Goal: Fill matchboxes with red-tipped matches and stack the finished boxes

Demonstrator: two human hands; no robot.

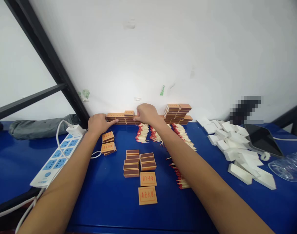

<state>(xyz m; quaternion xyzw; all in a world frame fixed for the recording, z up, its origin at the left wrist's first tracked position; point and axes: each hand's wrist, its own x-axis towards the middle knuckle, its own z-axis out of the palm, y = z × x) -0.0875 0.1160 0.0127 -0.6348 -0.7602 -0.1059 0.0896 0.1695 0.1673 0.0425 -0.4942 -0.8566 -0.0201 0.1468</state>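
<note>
Against the wall runs a low wall of stacked matchboxes (121, 121), with dark striking sides facing me. My left hand (98, 123) grips its left end, the thumb laid along the front and the other fingers mostly hidden. My right hand (147, 113) is bent over the middle of the row, its fingers closed at a matchbox (135, 118) they largely cover. Just left of that hand a single matchbox (129, 113) sits higher on the row. Taller matchbox stacks (178, 111) rise at the right end. Loose matches (142, 133) with red heads lie in bunches before the row.
More matchboxes lie in front on the blue table (102, 201), some flat (148, 195), some on edge (131, 166), others at left (108, 148). A power strip (58, 159) with cables is by my left arm. White blocks (236, 139), a dark tablet (263, 139) and a clear bottle (288, 165) are right.
</note>
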